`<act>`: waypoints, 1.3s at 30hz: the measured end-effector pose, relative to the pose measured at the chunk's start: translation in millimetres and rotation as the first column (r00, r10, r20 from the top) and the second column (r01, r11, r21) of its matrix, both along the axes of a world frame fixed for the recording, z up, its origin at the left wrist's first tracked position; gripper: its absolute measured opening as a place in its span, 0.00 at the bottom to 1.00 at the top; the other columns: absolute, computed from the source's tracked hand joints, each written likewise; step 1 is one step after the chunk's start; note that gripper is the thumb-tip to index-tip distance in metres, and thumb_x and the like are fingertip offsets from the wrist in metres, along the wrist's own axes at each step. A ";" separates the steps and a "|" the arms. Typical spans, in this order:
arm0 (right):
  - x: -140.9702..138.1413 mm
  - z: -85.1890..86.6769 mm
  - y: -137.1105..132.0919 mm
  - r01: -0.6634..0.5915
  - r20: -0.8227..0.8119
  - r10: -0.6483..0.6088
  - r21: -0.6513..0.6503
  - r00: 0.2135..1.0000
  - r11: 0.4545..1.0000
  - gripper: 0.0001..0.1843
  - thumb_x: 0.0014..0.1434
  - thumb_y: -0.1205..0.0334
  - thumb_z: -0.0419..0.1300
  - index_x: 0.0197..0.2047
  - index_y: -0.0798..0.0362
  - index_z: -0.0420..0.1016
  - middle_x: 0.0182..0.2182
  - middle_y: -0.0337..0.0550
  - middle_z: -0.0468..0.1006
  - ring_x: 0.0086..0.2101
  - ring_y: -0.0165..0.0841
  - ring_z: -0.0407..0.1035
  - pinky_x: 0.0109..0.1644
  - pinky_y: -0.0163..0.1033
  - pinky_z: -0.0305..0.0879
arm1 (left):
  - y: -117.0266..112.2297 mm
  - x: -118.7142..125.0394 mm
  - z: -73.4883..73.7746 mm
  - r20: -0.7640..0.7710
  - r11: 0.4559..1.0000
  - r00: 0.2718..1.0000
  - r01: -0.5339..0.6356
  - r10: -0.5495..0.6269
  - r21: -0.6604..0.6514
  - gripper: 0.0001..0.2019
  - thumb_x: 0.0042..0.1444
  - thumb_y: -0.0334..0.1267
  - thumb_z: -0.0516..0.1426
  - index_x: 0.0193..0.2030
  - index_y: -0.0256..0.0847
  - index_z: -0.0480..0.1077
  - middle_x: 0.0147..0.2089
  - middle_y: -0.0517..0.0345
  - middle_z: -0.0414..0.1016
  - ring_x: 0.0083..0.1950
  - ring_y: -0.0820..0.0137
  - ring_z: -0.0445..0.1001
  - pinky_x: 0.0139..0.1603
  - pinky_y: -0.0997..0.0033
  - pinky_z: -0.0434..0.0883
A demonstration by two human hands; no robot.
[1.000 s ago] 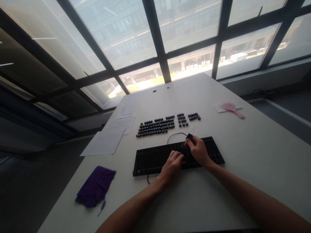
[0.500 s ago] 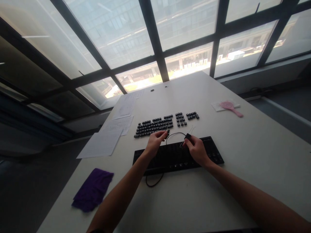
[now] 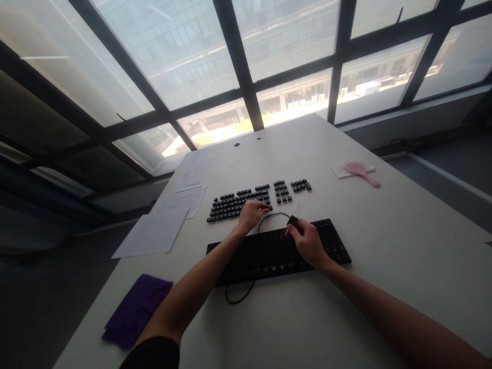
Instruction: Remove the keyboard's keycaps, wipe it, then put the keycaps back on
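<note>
My left hand [image 3: 252,214] is closed in a pinch at the right end of the nearest rows of loose black keycaps [image 3: 226,209]. A dark keycap [image 3: 270,208] shows at its fingertips, touching or just above the table; which of the two I cannot tell. My right hand [image 3: 307,240] is closed round the black handle of a wire keycap puller [image 3: 292,220], and thin wire loops stick out beyond it. Under both hands lies a black keyboard [image 3: 265,251], its main area dark and without visible caps. Some keys remain along its near edge and right side.
Further keycap groups [image 3: 282,191] stand right of the main rows. A black cable [image 3: 239,302] loops from under the keyboard. Purple cloth [image 3: 138,307] and paper sheets [image 3: 154,230] lie on the left. A pink hairbrush [image 3: 355,168] rests on a white wrapper at the right.
My left hand has moved forward and down, from over the keyboard's far edge to the keycap rows. My right hand has stayed nearly in place with the puller. The view has shifted slightly.
</note>
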State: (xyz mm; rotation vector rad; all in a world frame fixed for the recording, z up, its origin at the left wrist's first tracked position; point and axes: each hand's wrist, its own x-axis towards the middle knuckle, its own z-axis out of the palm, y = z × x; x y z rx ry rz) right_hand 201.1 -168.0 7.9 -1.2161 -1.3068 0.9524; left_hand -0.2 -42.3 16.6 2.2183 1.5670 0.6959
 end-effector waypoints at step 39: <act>0.1 1.1 -1.0 -0.031 -0.019 0.032 0.013 0.999 0.999 0.15 0.64 0.56 0.56 0.28 0.54 0.74 0.26 0.43 0.78 0.29 0.37 0.71 0.36 0.39 0.63 | -5.7 -13.5 1.3 -0.272 0.980 0.962 0.019 0.036 0.197 0.06 0.58 0.38 0.64 0.39 0.42 0.81 0.40 0.53 0.76 0.46 0.61 0.71 0.52 0.62 0.68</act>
